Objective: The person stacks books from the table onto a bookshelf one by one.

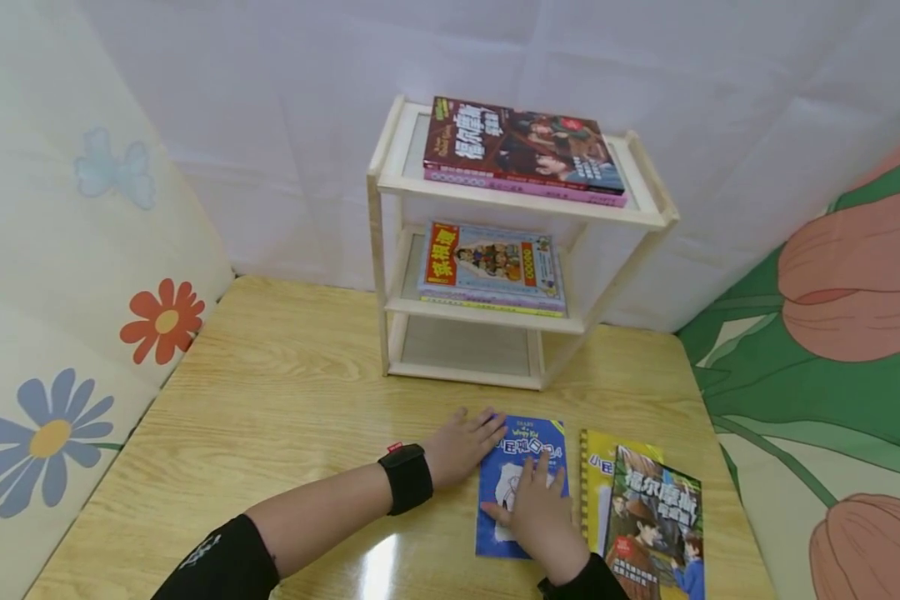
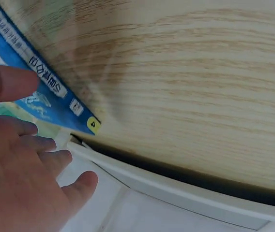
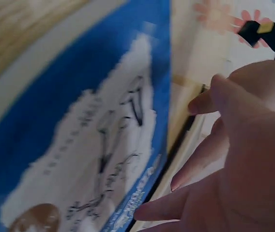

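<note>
A blue comic book (image 1: 512,475) with a white cartoon panel lies on the table in front of a small shelf. My left hand (image 1: 459,446) is at its upper left edge, fingers stretched out and fingertips right at the cover. In the left wrist view the book's blue spine (image 2: 50,79) shows beside my thumb. Over the lower right of the cover, my right hand (image 1: 546,515) is spread with its fingers extended, hiding part of the panel. The right wrist view shows the blue cover (image 3: 94,130) close up, beside the loosely extended fingers.
A three-tier wooden shelf (image 1: 465,379) stands at the back, with stacked books (image 1: 525,150) on top and more books (image 1: 495,262) on its middle tier. Right of the blue book, a dark comic book (image 1: 656,517) overlaps a yellow book (image 1: 596,454). Patterned cloths hang on both sides.
</note>
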Demonstrator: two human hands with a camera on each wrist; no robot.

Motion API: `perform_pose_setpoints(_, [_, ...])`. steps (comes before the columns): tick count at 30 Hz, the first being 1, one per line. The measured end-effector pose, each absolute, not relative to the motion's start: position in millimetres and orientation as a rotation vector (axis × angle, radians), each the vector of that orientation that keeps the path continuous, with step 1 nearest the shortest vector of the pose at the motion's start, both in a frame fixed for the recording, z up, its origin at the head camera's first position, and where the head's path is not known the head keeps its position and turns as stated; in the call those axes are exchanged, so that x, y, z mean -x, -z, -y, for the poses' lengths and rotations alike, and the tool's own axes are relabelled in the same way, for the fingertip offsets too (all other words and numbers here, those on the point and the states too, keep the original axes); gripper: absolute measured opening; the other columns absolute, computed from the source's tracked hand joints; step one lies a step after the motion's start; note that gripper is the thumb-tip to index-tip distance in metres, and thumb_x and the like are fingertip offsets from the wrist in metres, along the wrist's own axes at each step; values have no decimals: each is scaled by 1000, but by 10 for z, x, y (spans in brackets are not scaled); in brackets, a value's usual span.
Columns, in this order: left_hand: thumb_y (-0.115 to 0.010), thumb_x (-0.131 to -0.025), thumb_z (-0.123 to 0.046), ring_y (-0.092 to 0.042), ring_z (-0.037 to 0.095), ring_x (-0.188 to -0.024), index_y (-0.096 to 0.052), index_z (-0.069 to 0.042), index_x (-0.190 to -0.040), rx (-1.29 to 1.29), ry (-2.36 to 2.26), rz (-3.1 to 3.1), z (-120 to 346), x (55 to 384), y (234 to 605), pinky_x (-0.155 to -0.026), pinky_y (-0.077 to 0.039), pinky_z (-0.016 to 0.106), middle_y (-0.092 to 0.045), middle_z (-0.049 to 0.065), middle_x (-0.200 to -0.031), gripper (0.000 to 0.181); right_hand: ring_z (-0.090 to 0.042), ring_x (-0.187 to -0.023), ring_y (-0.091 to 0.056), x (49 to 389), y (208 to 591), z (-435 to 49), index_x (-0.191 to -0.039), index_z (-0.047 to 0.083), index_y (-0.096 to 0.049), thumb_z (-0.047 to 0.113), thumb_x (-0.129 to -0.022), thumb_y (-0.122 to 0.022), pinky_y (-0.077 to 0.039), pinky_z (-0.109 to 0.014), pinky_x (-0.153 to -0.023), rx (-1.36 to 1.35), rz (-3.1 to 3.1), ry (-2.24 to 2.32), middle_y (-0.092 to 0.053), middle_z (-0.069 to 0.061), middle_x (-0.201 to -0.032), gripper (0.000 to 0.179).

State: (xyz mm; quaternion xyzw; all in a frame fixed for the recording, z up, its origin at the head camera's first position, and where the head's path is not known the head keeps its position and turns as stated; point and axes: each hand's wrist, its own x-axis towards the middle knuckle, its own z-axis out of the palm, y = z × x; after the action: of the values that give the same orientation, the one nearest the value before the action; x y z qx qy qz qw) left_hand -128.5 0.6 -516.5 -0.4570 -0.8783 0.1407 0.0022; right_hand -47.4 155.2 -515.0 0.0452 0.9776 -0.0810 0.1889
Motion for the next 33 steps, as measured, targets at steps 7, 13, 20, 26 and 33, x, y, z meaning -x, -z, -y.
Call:
perform_pose_setpoints(7, [-40,-101,-30,-26,16,-143,-29,-22,-150,1446,-535,2756,-53,1244,5200,-108,-37,38,-24,-3,-157,51,-63,-130,-18,458,5329,-1508,-144,-6,-32,87,-63,-49,-34,-75,-87,-182,-2690,114,-15,-35,-151,124])
perform_pose_setpoints(13, [-37,-102,-29,-26,16,-143,-28,-22,-150,1450,-541,2793,-56,1235,5243,-106,-40,38,-24,-4,-157,49,-64,-131,-14,454,5359,-1436,-145,-7,-29,89,-60,-48,-37,-75,-83,-212,-2695,94,-12,-37,-150,129])
perform_pose_setpoints(20, [-37,-102,-30,-23,16,-144,-24,-23,-151,1445,-568,2813,-63,1229,5269,-106,-39,38,-21,-4,-158,51,-62,-133,-7,452,5376,-1371,-147,-4,-23,89,-51,-55,-37,-75,-81,-306,-2664,105,-5,-33,-153,137])
perform_pose_setpoints(26, [-37,-102,-29,-23,16,-144,-24,-24,-151,1437,-594,2816,-47,1217,5283,-106,-40,38,-20,-3,-158,51,-62,-133,-7,445,5360,-1365,-147,-5,-22,82,-58,-63,-39,-75,-80,-269,-2669,146,-4,-34,-153,132])
perform_pose_setpoints(33, [-40,-101,-27,-26,16,-143,-26,-23,-151,1448,-610,2769,-15,1212,5297,-108,-37,38,-23,-2,-157,52,-68,-128,-11,487,5296,-1430,-144,-10,-25,70,-58,-74,-42,-73,-73,-138,-2685,230,-9,-42,-147,128])
